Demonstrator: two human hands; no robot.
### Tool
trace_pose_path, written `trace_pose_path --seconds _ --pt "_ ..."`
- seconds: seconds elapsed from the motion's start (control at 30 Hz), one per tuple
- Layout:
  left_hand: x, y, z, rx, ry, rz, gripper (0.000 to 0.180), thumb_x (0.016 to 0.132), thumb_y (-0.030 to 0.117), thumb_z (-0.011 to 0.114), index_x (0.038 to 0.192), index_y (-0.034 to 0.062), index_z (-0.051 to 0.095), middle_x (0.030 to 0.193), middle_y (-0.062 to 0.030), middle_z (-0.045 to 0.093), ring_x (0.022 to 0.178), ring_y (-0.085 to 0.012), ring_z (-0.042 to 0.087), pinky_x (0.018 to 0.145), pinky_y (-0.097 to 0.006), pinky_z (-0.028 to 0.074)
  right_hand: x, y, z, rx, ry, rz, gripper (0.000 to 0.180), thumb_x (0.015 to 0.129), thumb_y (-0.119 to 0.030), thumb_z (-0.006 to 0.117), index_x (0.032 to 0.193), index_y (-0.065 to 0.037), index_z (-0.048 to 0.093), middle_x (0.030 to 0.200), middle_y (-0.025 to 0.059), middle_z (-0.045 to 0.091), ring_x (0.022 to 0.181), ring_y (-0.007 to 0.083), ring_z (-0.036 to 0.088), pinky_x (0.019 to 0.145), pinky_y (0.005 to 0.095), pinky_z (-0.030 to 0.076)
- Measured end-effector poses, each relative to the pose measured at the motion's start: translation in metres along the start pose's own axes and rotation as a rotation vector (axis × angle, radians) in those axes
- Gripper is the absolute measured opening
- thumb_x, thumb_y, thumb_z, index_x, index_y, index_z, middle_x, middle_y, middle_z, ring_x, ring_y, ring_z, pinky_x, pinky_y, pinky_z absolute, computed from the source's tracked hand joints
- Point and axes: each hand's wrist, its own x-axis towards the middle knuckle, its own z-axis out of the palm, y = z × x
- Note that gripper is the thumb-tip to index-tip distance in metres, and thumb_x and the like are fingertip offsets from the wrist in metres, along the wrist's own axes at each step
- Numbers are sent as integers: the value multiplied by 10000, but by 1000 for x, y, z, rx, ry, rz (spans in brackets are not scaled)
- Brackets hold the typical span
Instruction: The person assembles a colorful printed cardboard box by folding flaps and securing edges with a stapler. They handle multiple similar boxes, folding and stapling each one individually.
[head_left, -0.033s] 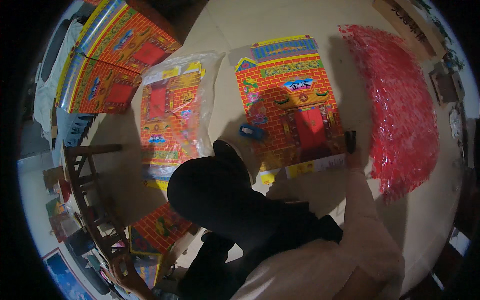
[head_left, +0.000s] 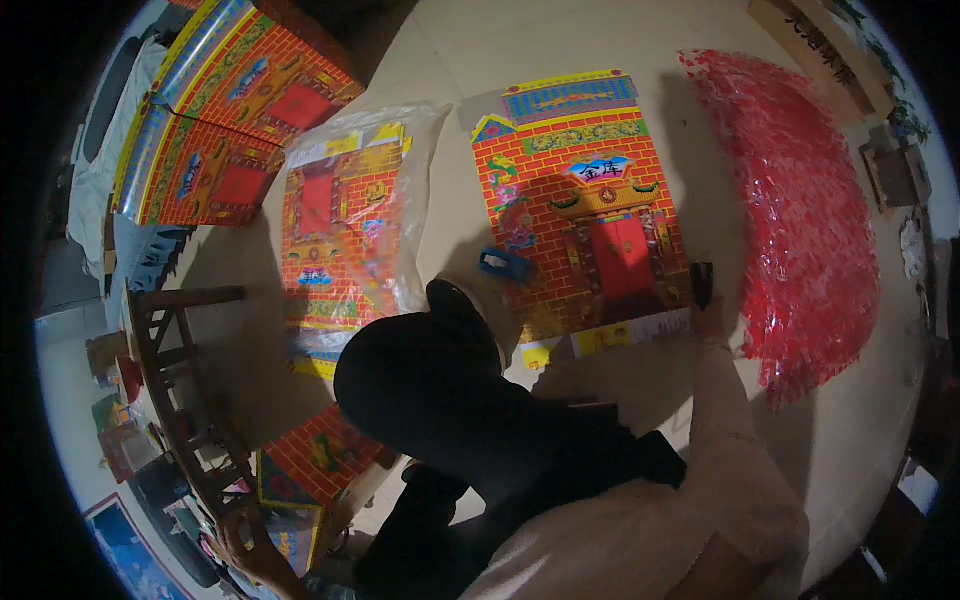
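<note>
From where I sit, I look straight down on a pale floor (head_left: pixel 450 190), and the printed sheet (head_left: pixel 588 225) lies on it ahead of the person's body, its red brick pattern and red double door facing up. The right hand (head_left: pixel 710 322) is down at the sheet's lower right edge, the arm reaching forward in a pale pinkish sleeve (head_left: pixel 735 450); a small black object (head_left: pixel 702 285) sits right at its fingertips, but the hand is too dark and small for me to tell how far its fingers are open or whether they grip it. The left hand (head_left: pixel 250 555) is well apart, low at the left, against the near end of a dark wooden stool (head_left: pixel 195 297); the fingers look bent there, though I cannot tell whether they close around the wood. A blue object (head_left: pixel 505 264) lies at the left part of the sheet, near the black-clothed leg (head_left: pixel 430 375). To the left of the sheet I have a stack in clear plastic (head_left: pixel 345 235), bearing the same print upside down, its lower end partly hidden by that leg. Beyond it, at the upper left, stand brick-printed boxes (head_left: pixel 265 100), and another printed panel (head_left: pixel 320 460) shows below, beside the stool. Over on my right a heap of red-patterned clear plastic (head_left: pixel 805 230) lies along the floor, with a brown carton (head_left: pixel 815 60) near its far end
</note>
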Motion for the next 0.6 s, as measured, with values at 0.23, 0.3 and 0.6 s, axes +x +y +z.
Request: trace_pose_path --seconds 0.23,0.3,0.6 --pt "10 15 -2 -72 8 -110 95 897 70 778 961 69 709 987 -57 713 944 -259 647 914 -437 472 -6 -50 -46 -171 -34 152 580 880 -565 714 1195 -78 736 1104 233 753 1042 446 724 870 531 586" --pt "7 8 -6 -68 -8 -93 107 885 78 797 948 69 711 981 -56 713 937 -248 644 897 -432 478 -3 -55 -44 -134 -54 145 612 869 -593 721 1192 -75 744 1103 239 755 1042 449 727 867 537 587" --pt "5 3 13 -108 41 -38 137 854 37 808 952 78 721 960 -49 718 928 -240 652 869 -418 499 50 20 26 -171 -61 180 684 855 -652 713 1155 -40 769 1078 270 753 1015 461 732 841 536 589"
